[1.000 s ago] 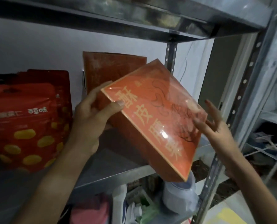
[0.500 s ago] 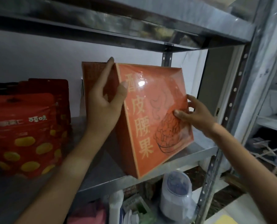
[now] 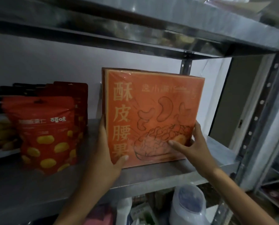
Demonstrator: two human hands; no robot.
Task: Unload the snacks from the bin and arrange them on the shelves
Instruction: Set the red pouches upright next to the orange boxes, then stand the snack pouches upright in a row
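- Bottom centre of the frame, your left hand [image 3: 105,153] grips the lower left corner of the flat orange cardboard snack box [image 3: 153,117], thumb on its front, fingers behind its left edge
- Lower right, your right hand [image 3: 194,143] holds the box's right edge, thumb pressed on the printed front
- The box stands upright at mid frame on the grey metal shelf [image 3: 151,176]
- Left of it stand red snack pouches with yellow spots [image 3: 44,132]
- Behind the box, another orange box's edge [image 3: 103,88] shows against the white wall [image 3: 54,62]
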